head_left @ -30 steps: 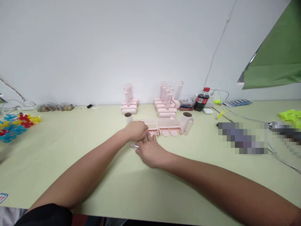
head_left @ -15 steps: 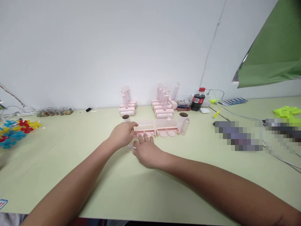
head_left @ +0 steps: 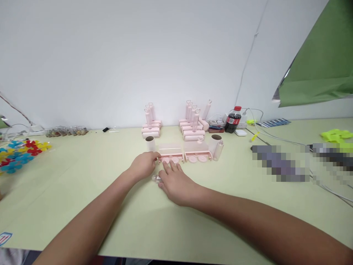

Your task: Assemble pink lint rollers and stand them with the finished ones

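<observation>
My left hand (head_left: 143, 165) is curled against the left end of a pale pink train-shaped case (head_left: 171, 153) on the light green table (head_left: 82, 191). My right hand (head_left: 176, 182) lies flat just in front of the case, fingers stretched out and fingertips at its round wheels. A small clear and silvery piece (head_left: 156, 178) lies on the table at the thumb side of my right hand. A second pink train-shaped case (head_left: 197, 152) sits to the right, touching the first.
A paper roll (head_left: 150, 142) stands behind my left hand, a bigger roll (head_left: 216, 145) right of the cases. Stacks of pink rollers (head_left: 191, 127) and a cola bottle (head_left: 233, 119) line the wall. Coloured plastic flowers (head_left: 19, 152) lie far left; cables (head_left: 275, 138) and a green sheet (head_left: 322, 62) are on the right.
My left hand has slid off the top of the left case to its left end. The right hand has stayed put with fingers at the wheels.
</observation>
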`<state>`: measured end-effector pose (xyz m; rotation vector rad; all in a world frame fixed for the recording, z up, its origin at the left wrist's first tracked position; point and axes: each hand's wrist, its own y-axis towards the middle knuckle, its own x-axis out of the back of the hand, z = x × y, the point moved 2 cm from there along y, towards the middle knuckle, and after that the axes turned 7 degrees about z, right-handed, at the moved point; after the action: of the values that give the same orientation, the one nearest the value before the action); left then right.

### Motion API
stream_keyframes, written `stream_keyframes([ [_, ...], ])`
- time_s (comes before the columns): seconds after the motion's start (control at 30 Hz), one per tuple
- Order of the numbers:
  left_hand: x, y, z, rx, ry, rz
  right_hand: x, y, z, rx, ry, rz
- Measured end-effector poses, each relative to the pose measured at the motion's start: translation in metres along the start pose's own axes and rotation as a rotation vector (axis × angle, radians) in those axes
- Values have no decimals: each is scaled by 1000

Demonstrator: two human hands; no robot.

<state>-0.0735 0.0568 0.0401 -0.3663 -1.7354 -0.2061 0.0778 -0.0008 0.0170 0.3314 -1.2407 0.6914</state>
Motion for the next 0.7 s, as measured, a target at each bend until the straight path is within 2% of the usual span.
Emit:
stream_keyframes([
  [0.17, -5, 5, 8, -85, 20, -31, -1, -37, -6, 147, -9, -74],
  [0.3, 0, -1, -2, -104, -41, -105, -2, -60, -16, 246, 12, -189],
  [0.4, 6, -16, -26, -241, -281, -124, 2, -65, -27, 156, 98, -183],
  [0.5, 5, -33, -53, -398, -434, -8, 7, -63, -35, 52, 191, -158],
  [0.6, -3, -40, -66, -405, -351, 62, 8, -61, -38, 64, 283, -168],
  [0.7, -10, -35, -64, -370, -358, 53, 8, -60, -44, 28, 283, -164],
])
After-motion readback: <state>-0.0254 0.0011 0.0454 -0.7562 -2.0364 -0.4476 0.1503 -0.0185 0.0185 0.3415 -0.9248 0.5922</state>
